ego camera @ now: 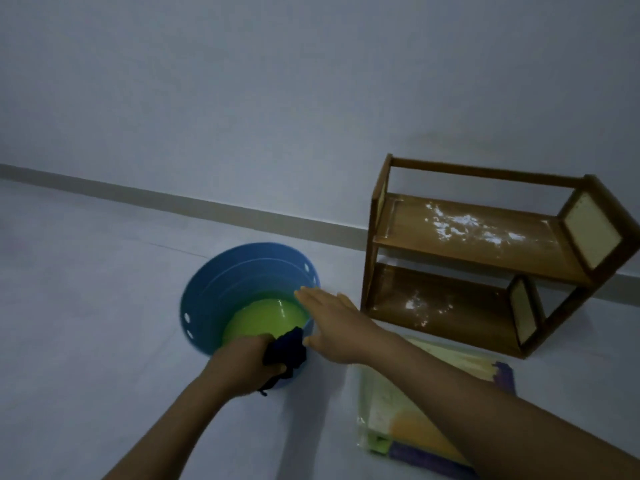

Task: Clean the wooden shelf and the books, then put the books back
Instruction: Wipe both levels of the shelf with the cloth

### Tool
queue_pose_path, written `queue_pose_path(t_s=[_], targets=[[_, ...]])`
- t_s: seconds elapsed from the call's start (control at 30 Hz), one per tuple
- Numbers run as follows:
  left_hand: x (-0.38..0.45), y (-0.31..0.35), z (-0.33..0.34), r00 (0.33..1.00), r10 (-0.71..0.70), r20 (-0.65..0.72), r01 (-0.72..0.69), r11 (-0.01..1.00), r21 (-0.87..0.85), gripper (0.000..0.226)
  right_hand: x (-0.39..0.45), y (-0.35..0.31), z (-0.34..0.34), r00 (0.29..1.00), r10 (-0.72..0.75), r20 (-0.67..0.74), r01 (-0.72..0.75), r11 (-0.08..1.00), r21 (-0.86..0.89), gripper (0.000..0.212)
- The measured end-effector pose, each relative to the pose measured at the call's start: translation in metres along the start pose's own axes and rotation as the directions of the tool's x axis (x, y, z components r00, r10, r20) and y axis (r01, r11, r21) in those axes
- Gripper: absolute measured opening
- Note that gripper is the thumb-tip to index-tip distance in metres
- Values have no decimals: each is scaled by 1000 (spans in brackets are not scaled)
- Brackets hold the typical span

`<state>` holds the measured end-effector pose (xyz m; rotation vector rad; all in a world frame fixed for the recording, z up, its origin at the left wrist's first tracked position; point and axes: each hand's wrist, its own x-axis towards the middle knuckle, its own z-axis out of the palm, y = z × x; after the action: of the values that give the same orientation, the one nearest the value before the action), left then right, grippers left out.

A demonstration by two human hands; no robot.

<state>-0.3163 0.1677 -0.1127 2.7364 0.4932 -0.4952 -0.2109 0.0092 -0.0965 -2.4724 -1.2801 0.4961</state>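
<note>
Shelf (481,251) at right frame, both wooden tiers white-smeared; our left hand (249,365) grips a dark cloth (285,351) over the blue bucket (221,292), right hand (336,320) flat, open, empty, books (398,410) stacked lower right.

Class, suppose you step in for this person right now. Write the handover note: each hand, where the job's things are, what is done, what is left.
Left hand: shut on the dark cloth, at the near rim of the blue bucket.
Right hand: open, flat, empty, over the bucket's right edge.
Wooden shelf: on the floor by the wall, emptied, white powdery patches on both boards.
Books: stacked on the floor in front of the shelf.
Done: books taken off.
Left: wipe shelf, wipe books, reshelve.
</note>
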Motion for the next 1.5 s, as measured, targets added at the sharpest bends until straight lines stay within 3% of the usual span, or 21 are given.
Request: queue_pose_path(t_s=[0.17, 0.27, 0.37, 0.47, 0.57, 0.67, 0.73, 0.8, 0.87, 0.93, 1.07, 1.13, 1.23, 1.4, 1.47, 1.5], targets=[[-4, 7, -42, 984, 171, -47, -150, 943, 299, 29, 0, -12, -21, 996, -26, 86, 21, 998, 55, 103], [-10, 31, -85, 943, 315, -109, -285, 931, 227, 27, -12, -12, -57, 994, -31, 106, -8, 935, 354, 108], [-10, 77, -119, 858, 478, -187, -461, 878, 128, 34, -30, 0, -95, 996, -23, 88, -38, 773, 633, 75], [9, 130, -123, 782, 531, -327, -526, 843, 111, 44, -56, 34, -124, 980, 197, -39, -140, 808, 572, 32], [40, 163, -115, 739, 560, -374, -580, 812, 68, 63, -78, 79, -132, 901, 410, -143, -254, 764, 593, 12], [89, 198, -114, 659, 576, -484, -608, 787, 108, 63, -96, 136, -148, 741, 566, -362, -426, 812, 399, 11], [123, 213, -118, 636, 522, -568, -542, 826, 153, 60, -102, 167, -158, 621, 551, -557, -444, 833, 329, 17], [153, 224, -123, 640, 473, -606, -452, 869, 201, 61, -101, 195, -158, 563, 500, -658, -436, 856, 277, 36], [181, 234, -129, 672, 442, -595, -377, 895, 238, 60, -93, 221, -147, 607, 494, -622, -536, 833, 138, 51], [201, 240, -138, 741, 377, -555, -315, 926, 208, 61, -84, 236, -129, 674, 562, -479, -642, 766, -4, 62], [223, 241, -152, 897, 200, -394, -248, 966, -75, 63, -72, 258, -127, 683, 594, -426, -646, 763, 29, 76], [229, 241, -148, 940, 181, -290, -246, 947, -208, 67, -60, 265, -129, 689, 635, -349, -661, 749, 56, 74], [236, 240, -140, 950, 164, -264, -251, 906, -342, 65, -21, 243, -116, 709, 625, -327, -655, 756, 26, 61], [246, 233, -136, 943, 146, -300, -252, 902, -352, 61, 30, 190, -101, 848, 429, -311, -456, 890, -17, 53], [245, 232, -136, 936, 161, -312, -271, 897, -350, 55, 15, 209, -104, 815, 471, -338, -498, 867, 7, 53], [245, 232, -137, 936, 167, -311, -277, 894, -352, 54, 1, 226, -106, 763, 526, -376, -558, 829, 27, 53]])
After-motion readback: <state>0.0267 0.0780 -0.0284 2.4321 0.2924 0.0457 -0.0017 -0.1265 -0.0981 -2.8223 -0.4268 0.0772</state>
